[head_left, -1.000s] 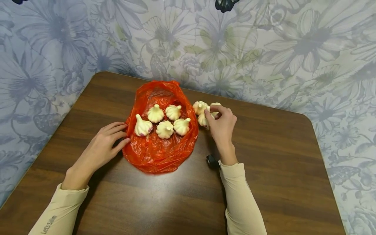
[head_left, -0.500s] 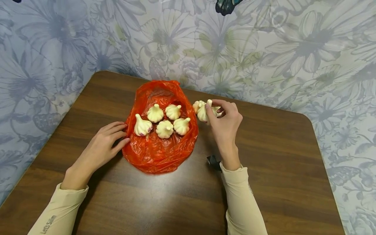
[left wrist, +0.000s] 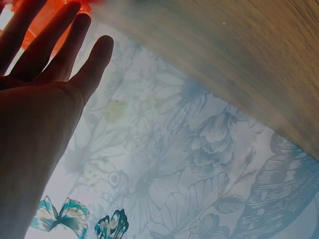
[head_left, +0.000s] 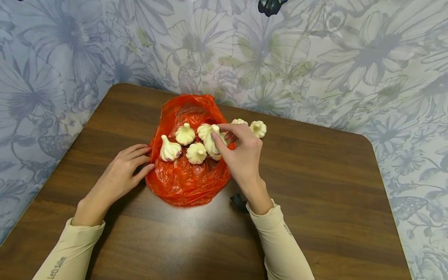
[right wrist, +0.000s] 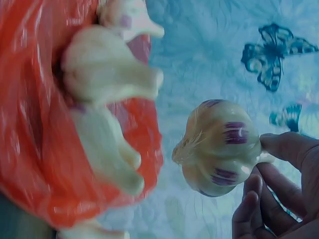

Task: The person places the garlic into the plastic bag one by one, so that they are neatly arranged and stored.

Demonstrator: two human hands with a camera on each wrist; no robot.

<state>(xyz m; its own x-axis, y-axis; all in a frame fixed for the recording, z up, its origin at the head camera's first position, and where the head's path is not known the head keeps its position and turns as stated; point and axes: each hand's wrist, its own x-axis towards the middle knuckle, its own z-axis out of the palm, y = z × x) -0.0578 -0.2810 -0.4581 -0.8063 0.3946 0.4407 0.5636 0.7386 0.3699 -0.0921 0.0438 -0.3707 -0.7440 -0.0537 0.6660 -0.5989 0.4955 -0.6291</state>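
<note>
My right hand [head_left: 243,151] pinches a garlic bulb [head_left: 211,144] by its stem over the right side of a red plastic bag [head_left: 185,186]. In the right wrist view the held garlic bulb [right wrist: 219,147] shows purple patches and a root tuft. Several more bulbs sit in the bag, among them one with a purple base [head_left: 170,149] and one with its stem upright [head_left: 185,134]; the held bulb partly covers others. My left hand [head_left: 122,175] rests at the bag's left edge, fingers extended and touching the plastic. The left wrist view shows these fingers [left wrist: 94,64] spread beside the red bag.
Two garlic bulbs lie on the wooden table [head_left: 315,186] right of the bag: one [head_left: 258,128] in plain sight, another [head_left: 239,121] partly behind the right hand. A dark strap piece [head_left: 239,203] hangs by the right wrist. Floral wallpaper [head_left: 315,58] borders the table's back edge.
My right hand has lifted a garlic bulb from the group at the right and carried it left over the bag. The left hand and the bag have stayed in place.
</note>
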